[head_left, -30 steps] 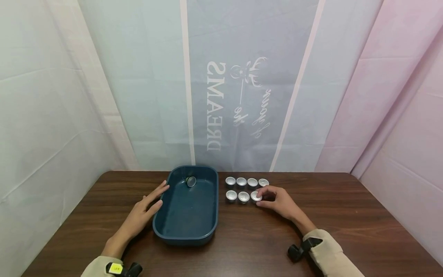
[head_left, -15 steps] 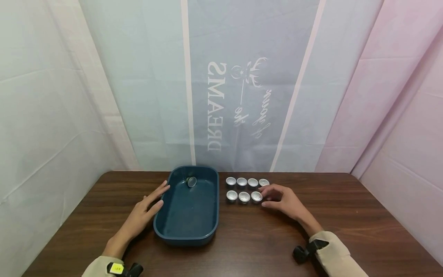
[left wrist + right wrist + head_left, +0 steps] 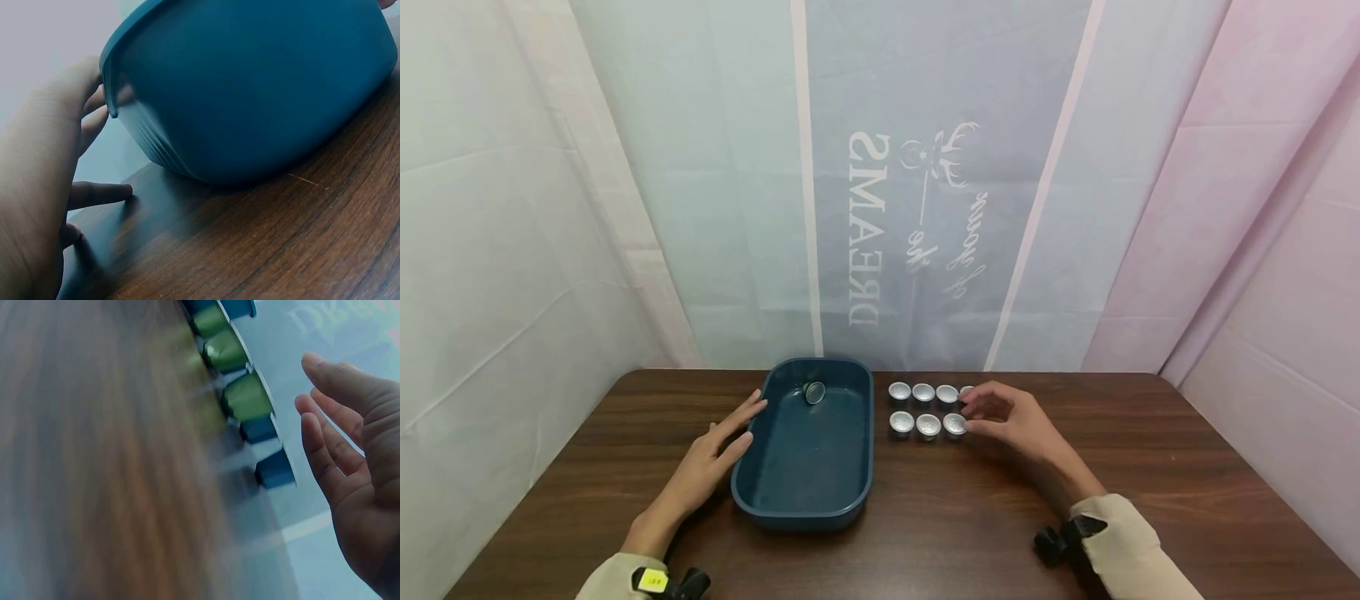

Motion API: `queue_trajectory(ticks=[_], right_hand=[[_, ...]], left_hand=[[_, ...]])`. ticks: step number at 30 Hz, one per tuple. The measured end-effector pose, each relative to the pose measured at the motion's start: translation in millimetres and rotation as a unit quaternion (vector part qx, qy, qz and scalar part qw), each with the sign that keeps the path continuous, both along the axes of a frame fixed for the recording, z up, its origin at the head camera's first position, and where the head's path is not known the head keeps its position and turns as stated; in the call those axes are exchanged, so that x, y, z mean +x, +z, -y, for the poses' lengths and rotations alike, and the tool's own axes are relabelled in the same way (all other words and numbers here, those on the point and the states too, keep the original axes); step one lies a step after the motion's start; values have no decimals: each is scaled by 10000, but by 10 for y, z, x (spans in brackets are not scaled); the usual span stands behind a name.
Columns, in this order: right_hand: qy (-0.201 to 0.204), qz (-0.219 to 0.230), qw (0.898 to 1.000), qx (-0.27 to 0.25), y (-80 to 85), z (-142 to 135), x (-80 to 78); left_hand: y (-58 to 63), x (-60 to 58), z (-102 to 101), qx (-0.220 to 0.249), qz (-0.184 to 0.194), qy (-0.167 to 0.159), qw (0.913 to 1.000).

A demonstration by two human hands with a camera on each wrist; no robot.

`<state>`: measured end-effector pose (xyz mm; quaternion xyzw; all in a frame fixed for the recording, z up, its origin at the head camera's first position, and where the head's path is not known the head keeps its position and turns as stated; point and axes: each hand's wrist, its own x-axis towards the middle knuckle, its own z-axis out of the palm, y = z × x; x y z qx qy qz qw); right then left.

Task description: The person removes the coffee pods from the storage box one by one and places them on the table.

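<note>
Coffee capsules stand lids up in two rows right of a dark blue plastic basin: several in the far row, three in the front row. In the right wrist view, green capsules and blue capsules show from the side. One capsule lies tipped inside the basin. My right hand hovers at the rows' right end, thumb and fingers apart, partly hiding the far row's last capsule. My left hand rests its extended fingers against the basin's left side.
The dark wooden table ends at its back edge against a hanging cloth backdrop with printed lettering. Cloth walls also stand at both sides. Wrist straps with small cameras sit on both sleeves.
My right hand has let go of the right-hand front capsule, leaving it in its row, and moved back towards the last far-row capsule. The left hand and basin have stayed put.
</note>
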<state>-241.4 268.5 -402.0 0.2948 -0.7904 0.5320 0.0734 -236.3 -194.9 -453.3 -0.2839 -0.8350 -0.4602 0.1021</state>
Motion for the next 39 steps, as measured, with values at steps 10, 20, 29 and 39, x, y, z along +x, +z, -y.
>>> queue_trajectory(ticks=[10,20,29,39], right_hand=[[438,-300,9986,35,108,281,-221],[1079,-576,9909,564,517,901,-264],[1226,-536,9836,1212,626,1275,-371],[1551,-750,9682,1812,505,1580,-676]], left_hand=[[-19,-20,10,22,-13,-47,10000],[-51,23,33,-19,83,12,10000],[-77,-9,27,-94,100,-20,9999],[-55,-27,34,-95,139,73,9998]])
